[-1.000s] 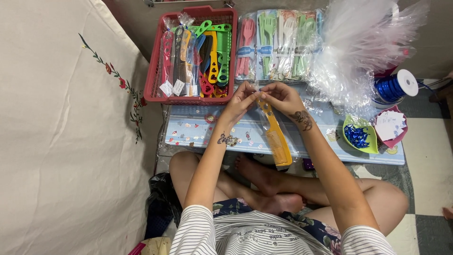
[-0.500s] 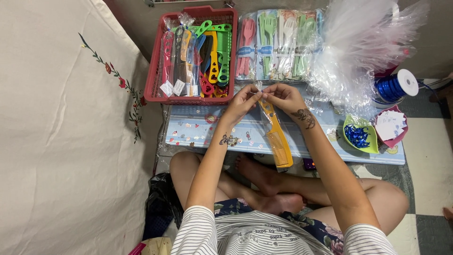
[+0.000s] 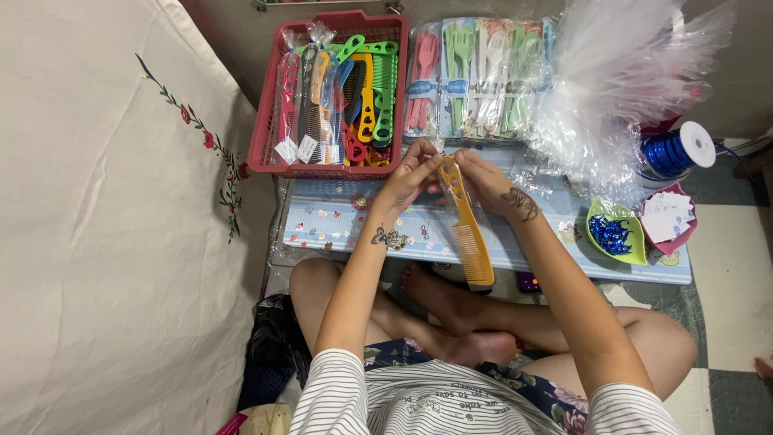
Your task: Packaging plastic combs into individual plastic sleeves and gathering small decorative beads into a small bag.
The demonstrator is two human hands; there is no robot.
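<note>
comb [image 3: 467, 229] at centre, held between both hands | basket [image 3: 266, 133] of combs at 11 o'clock | packed cutlery sets [image 3: 475, 76] at 12 | ribbon spool [image 3: 678, 150] at 2 | two small dishes [image 3: 640, 229] at 3

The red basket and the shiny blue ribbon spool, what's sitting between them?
In the head view, between the red basket and the blue ribbon spool lie clear packs of pastel plastic cutlery, then a heap of crinkly clear cellophane bags.

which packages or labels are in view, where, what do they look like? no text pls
Bagged combs: left in the red basket, clear sleeves with small white tags.
Cutlery packs: top centre, clear wrap, pink and green utensils, pale blue cards.
Paper tags: right, white slips in a pink dish.
Clear bags: top right, a loose heap.
</note>
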